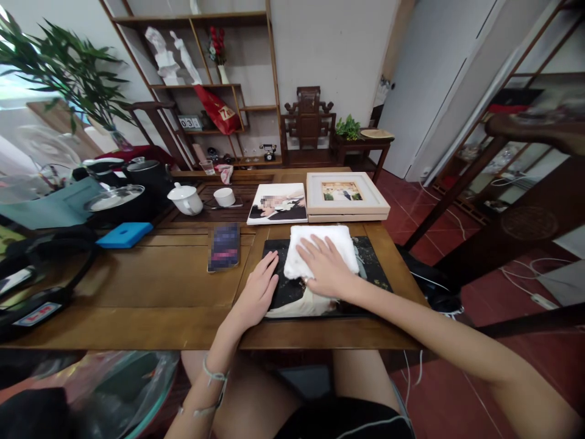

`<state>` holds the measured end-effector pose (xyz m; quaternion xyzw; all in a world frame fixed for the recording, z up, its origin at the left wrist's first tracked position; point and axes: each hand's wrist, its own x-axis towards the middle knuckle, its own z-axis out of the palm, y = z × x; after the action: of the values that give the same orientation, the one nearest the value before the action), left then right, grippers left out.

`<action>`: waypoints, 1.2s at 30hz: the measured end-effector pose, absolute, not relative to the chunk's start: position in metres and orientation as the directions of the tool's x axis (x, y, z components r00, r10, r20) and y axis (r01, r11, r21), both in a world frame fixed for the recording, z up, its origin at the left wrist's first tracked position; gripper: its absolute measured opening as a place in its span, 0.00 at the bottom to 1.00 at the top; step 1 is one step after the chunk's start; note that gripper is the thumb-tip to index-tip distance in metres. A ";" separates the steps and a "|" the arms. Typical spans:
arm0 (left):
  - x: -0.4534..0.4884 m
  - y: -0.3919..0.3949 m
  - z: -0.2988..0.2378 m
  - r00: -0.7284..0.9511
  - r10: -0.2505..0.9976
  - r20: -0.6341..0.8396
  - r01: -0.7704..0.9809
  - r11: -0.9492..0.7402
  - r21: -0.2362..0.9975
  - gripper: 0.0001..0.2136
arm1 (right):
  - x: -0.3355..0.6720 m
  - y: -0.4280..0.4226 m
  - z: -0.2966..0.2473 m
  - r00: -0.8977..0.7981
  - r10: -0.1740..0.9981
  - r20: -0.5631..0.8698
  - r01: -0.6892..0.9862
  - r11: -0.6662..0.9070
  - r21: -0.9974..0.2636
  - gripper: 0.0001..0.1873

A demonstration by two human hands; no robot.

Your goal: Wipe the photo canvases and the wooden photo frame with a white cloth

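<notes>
Right hand (326,267) spread flat on cloth (344,241) atop photo (290,295); left hand (256,291) flat, fingers straight, at photo's left edge. Photo on bench (173,299).

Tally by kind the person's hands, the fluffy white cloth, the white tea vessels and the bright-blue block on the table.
Hands: 2 (left hand, right hand)
Fluffy white cloth: 1
White tea vessels: 2 (lidded bowl, cup)
Bright-blue block: 1
Total: 6

Dark picture panel (305,305) on brown table (150,274)
</notes>
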<state>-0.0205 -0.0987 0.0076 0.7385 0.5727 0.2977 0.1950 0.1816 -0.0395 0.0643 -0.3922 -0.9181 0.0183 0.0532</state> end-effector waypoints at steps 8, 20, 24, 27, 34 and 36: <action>-0.023 -0.097 0.007 0.211 0.952 0.222 0.729 -0.305 0.613 0.23 | 0.173 -0.093 0.050 -0.778 0.620 0.103 0.619 0.784 -0.046 0.39; -0.023 -0.097 0.005 0.202 0.947 0.250 0.758 -0.313 0.572 0.23 | 0.211 -0.033 0.048 -0.742 0.665 0.084 0.648 0.744 -0.165 0.38; -0.023 -0.097 0.006 0.208 0.944 0.254 0.761 -0.320 0.565 0.23 | 0.211 -0.007 0.048 -0.662 0.738 0.132 0.722 0.675 -0.154 0.35; -0.023 -0.096 0.005 0.206 0.942 0.265 0.760 -0.324 0.563 0.23 | 0.210 -0.030 0.049 -0.708 0.698 0.109 0.686 0.716 -0.132 0.36; -0.024 -0.095 0.002 0.204 0.944 0.258 0.748 -0.320 0.581 0.23 | 0.216 -0.115 0.049 -0.892 0.449 0.046 0.436 0.885 -0.164 0.47; -0.024 -0.095 0.002 0.207 0.943 0.261 0.744 -0.325 0.583 0.23 | 0.219 -0.109 0.049 -0.894 0.446 0.035 0.432 0.882 -0.188 0.46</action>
<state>-0.0240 -0.0949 0.0023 0.7584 0.5562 0.2954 0.1680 0.2194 -0.1090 0.0493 -0.2266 -0.9693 0.0877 0.0387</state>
